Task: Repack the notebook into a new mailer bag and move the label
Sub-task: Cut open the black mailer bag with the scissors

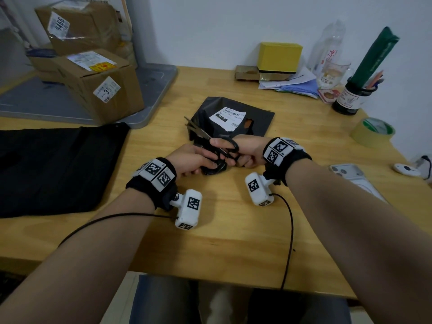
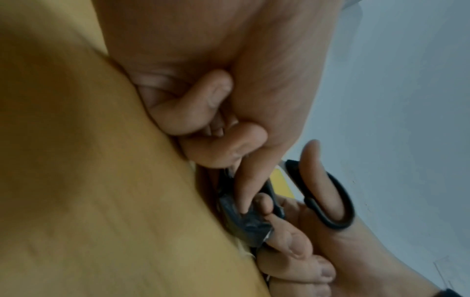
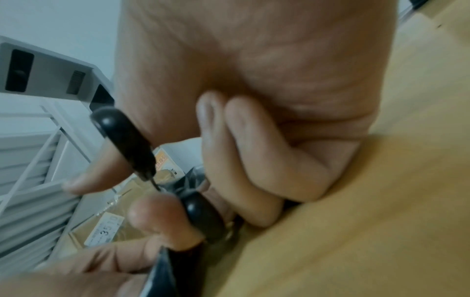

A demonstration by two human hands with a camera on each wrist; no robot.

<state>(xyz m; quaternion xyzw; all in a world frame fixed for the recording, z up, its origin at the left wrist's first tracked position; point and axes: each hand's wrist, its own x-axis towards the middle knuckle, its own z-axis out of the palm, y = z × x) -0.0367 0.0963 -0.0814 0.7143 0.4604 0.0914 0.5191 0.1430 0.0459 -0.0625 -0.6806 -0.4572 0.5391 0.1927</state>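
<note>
A black mailer bag [image 1: 259, 115] lies mid-table with a white label [image 1: 228, 117] stuck on top and a tear showing brown beside it. My left hand [image 1: 194, 160] pinches the bag's crumpled near end [image 2: 244, 223]. My right hand [image 1: 236, 148] grips black-handled scissors [image 1: 230, 142], thumb and fingers through the loops [image 3: 122, 136]; the blades [image 1: 197, 129] stand apart, pointing up-left over the bag's left edge. A second, flat black mailer bag [image 1: 53, 167] lies at the left. The notebook is hidden inside the bag.
Cardboard boxes [image 1: 100, 90] sit on a grey tray [image 1: 154, 94] at the back left. A yellow box [image 1: 279, 56], papers, a glass, a pen jar [image 1: 350, 97] and a tape roll [image 1: 371, 132] line the back right. A phone [image 1: 350, 174] lies at the right.
</note>
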